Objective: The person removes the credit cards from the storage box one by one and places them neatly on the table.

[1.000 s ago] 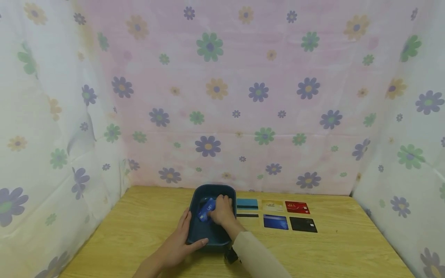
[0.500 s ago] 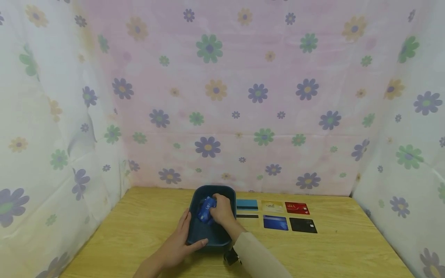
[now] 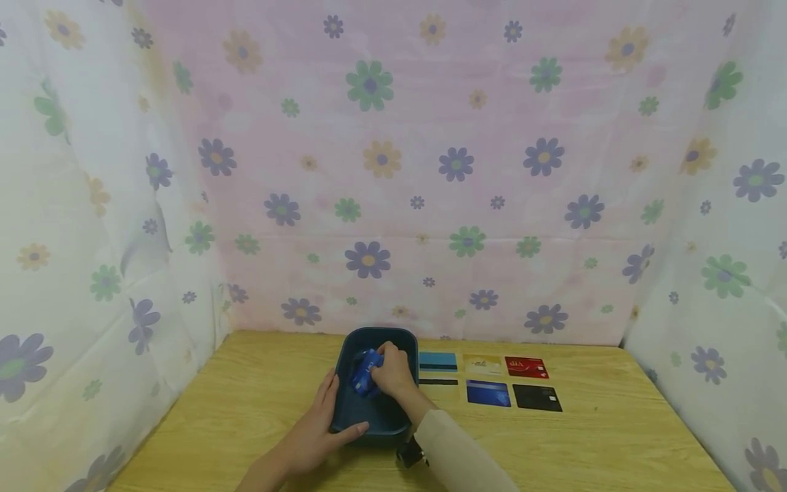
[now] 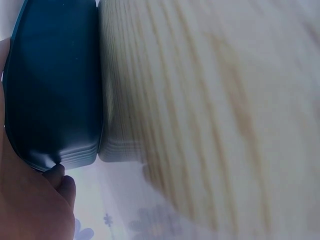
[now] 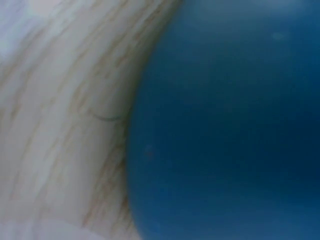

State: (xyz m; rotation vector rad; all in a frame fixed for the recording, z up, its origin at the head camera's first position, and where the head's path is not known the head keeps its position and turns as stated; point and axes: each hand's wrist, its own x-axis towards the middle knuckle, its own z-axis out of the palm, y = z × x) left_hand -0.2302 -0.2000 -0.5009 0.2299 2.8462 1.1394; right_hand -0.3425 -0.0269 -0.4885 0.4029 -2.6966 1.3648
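A dark blue plastic box (image 3: 371, 420) stands on the wooden table in the head view. My left hand (image 3: 310, 427) grips its near left corner, fingers along the left side and thumb at the front rim. In the left wrist view, that hand wraps the box's outer wall (image 4: 55, 85). Inside the box, my right hand (image 3: 393, 372) pinches a blue card (image 3: 367, 372) with pale lettering between thumb and fingers. The card lies slanted and partly covered by the hand. The right wrist view has only the box's blurred outer side (image 5: 225, 125).
Right of the box lie cards in two rows: a light blue one (image 3: 438, 362), a gold one (image 3: 482, 364), a red VIP card (image 3: 526, 367), a cream one with a dark stripe (image 3: 439, 389), a blue one (image 3: 488, 393) and a black one (image 3: 537, 398). Flowered cloth (image 3: 393, 205) encloses the table (image 3: 258, 383).
Inside the box, the right hand has turned slightly and the blue card has tilted more upright. The left hand, box and laid-out cards look the same.
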